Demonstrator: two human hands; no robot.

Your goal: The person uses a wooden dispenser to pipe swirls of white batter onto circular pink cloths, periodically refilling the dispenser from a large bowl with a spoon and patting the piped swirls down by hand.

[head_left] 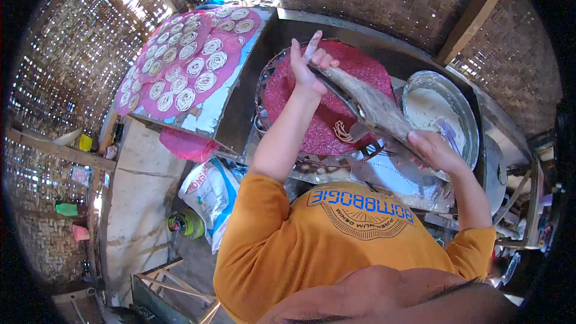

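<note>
A long, worn wooden bar (366,99), pale with dried residue, slants across in front of me. My left hand (309,69) curls its lower fingers round the upper left end, while the index finger and thumb stick out. My right hand (441,153) is closed on the lower right end. Under the bar, a small coil of pale noodle strands (344,132) lies on a round pink mat (306,105). Beside the coil is a partly hidden cylinder (360,131); I cannot tell whether it joins the bar.
At the right stands a metal basin (410,87) of whitish dough or flour with a purple scoop (451,135). Pink mats (165,72) bearing several noodle coils cover a raised table at the left. A white sack (210,195) and a green container (193,225) stand below it.
</note>
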